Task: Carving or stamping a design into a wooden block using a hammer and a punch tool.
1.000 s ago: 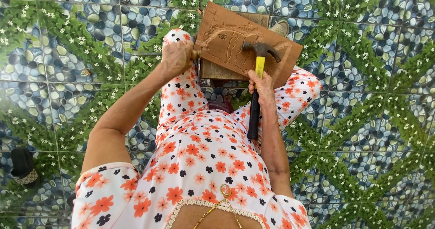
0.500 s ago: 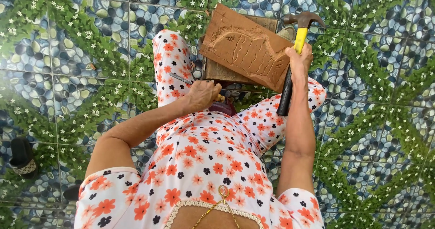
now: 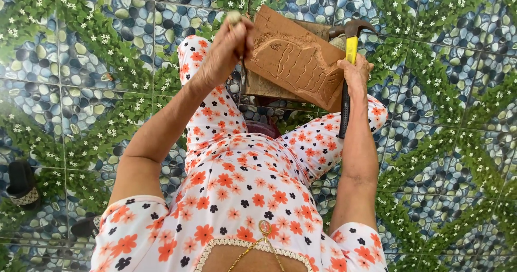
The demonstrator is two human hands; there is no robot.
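A brown wooden panel (image 3: 296, 62) with a fish shape carved into it leans tilted between my knees, resting on a second board (image 3: 269, 89) behind it. My left hand (image 3: 223, 54) is closed around a thin chisel whose rounded butt (image 3: 234, 18) sticks up above my fist, at the panel's left edge. My right hand (image 3: 355, 72) grips a claw hammer (image 3: 349, 40) by its yellow and black handle, the steel head raised just past the panel's upper right corner. I sit in an orange-flowered white garment (image 3: 242, 186).
The floor is tiled with a pebble, leaf and small white flower pattern (image 3: 441, 143). A dark sandal (image 3: 21, 183) lies at the far left, and another dark shoe (image 3: 86, 226) sits beside my left elbow.
My left hand has risen from my lap to the panel's upper left edge with the chisel. The hammer stays raised near the panel's right corner, slightly lower than before.
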